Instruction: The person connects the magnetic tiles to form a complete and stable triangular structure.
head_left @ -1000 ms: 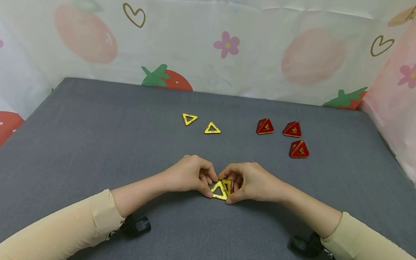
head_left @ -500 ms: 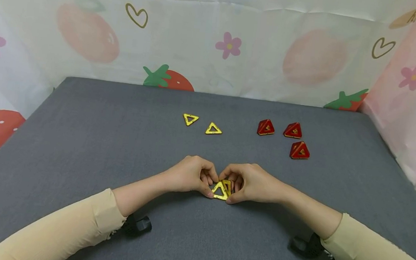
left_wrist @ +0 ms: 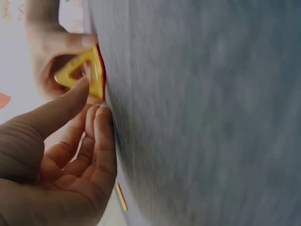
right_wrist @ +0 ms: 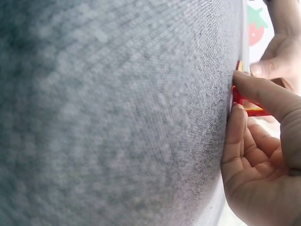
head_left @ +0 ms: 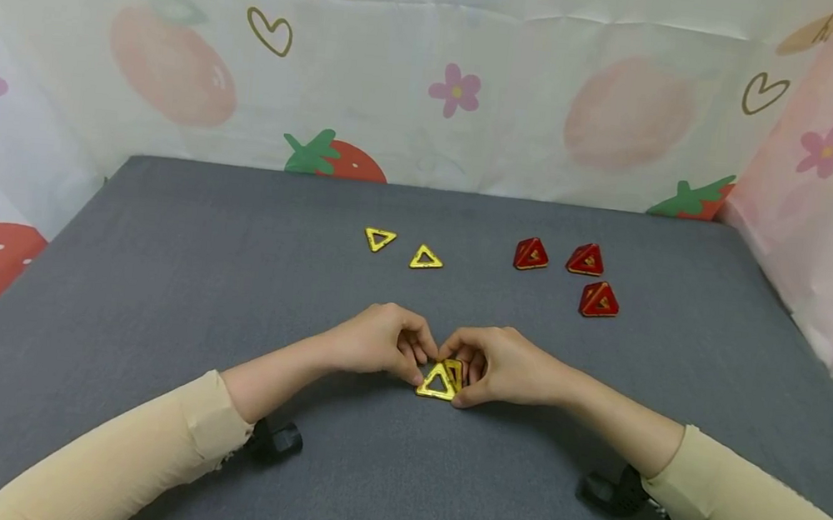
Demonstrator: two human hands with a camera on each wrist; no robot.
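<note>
Two yellow triangular magnetic tiles (head_left: 438, 383) lean together near the middle of the table, between both hands. My right hand (head_left: 512, 365) pinches them from the right, thumb low at the front corner and index finger at the top. In the right wrist view, red and yellow edges (right_wrist: 256, 112) show between its fingertips. Beside the left edge is my left hand (head_left: 379, 340), thumb and fingers apart and loosely bent. Its thumb overlaps the yellow face (left_wrist: 97, 75) in the left wrist view. The right fingers partly hide the rear tile.
Farther back lie two flat yellow triangular tiles, one at left (head_left: 379, 240) and one nearer the middle (head_left: 427, 258). Several small red pyramids (head_left: 599, 299) stand at the back right. Grey cloth (head_left: 197, 272) covers the table, and a printed curtain (head_left: 528, 36) hangs behind it.
My left hand has drawn slightly up and to the left, and the front tile's left corner now shows beside its thumb. The right hand keeps its place.
</note>
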